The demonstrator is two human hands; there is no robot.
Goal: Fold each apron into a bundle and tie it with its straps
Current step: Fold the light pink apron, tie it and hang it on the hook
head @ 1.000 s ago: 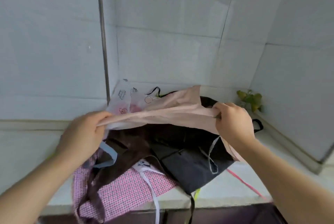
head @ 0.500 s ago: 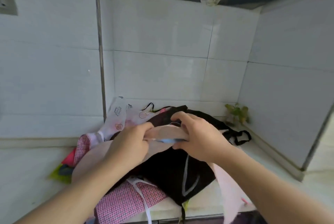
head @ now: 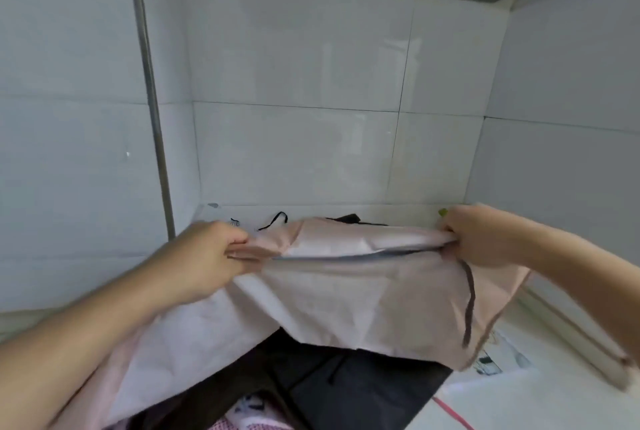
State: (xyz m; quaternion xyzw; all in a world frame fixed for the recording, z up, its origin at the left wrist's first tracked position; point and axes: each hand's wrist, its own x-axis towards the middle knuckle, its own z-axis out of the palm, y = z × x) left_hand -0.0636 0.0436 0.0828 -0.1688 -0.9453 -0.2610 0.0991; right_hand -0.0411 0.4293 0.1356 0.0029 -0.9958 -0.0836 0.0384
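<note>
Fingers of the left hand [head: 204, 256] and right hand [head: 481, 239] pinch opposite ends of the pale pink cloth apron [head: 346, 284], stretched above dark aprons [head: 363, 388] on the white counter [head: 519, 395].

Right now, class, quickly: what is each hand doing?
Left hand: closed, gripping the left end of the pink apron.
Right hand: closed, gripping the apron's right end.
</note>
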